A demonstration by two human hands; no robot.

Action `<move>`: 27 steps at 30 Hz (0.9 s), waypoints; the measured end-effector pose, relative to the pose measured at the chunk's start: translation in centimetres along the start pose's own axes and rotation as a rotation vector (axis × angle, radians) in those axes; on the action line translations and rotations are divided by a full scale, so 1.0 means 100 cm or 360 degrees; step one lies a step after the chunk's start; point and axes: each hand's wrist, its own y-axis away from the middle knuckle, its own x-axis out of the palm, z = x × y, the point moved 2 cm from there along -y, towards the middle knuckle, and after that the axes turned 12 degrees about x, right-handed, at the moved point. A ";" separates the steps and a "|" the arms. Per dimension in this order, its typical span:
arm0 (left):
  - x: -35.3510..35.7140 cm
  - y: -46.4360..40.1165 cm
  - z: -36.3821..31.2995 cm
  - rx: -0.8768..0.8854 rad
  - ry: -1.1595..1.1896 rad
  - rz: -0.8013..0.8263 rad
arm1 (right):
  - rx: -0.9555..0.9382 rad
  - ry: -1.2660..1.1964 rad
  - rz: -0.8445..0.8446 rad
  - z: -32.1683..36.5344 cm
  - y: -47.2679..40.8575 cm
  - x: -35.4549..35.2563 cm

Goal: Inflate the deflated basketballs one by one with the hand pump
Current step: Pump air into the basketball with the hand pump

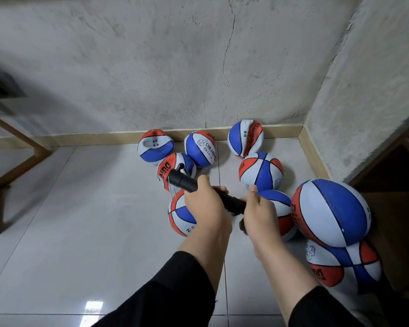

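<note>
A black hand pump (184,181) is held slanted above the floor, its short hose end pointing up-left. My left hand (204,204) grips the pump's barrel. My right hand (260,213) grips the pump's rear end, where the handle is hidden in my fist. Several red, white and blue basketballs lie below and around the pump. One ball (178,217) sits partly hidden under my left hand, another (281,208) under my right hand. A round, full-looking ball (331,212) rests on top of another ball (340,265) at the right.
More basketballs (200,148) lie against the beige skirting board (104,138) of the grey concrete wall. A wooden frame (14,171) stands at the left and dark wooden furniture (392,208) at the right. The floor is glossy pale tile (92,220).
</note>
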 end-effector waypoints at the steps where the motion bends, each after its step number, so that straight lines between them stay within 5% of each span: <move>1: 0.000 -0.004 -0.003 0.0006 -0.0012 0.0001 | 0.0020 -0.0002 -0.0013 -0.003 -0.003 -0.003; 8: -0.008 -0.027 -0.022 0.0111 -0.0030 -0.0091 | 0.0264 -0.0150 -0.0027 -0.025 -0.022 -0.032; 22: 0.000 0.009 -0.004 0.0052 0.0152 -0.0083 | -0.0043 -0.0020 0.0034 0.003 -0.006 0.020; 27: -0.005 0.003 0.000 -0.0005 -0.0058 0.0001 | 0.0021 -0.0038 0.0056 -0.007 -0.008 0.005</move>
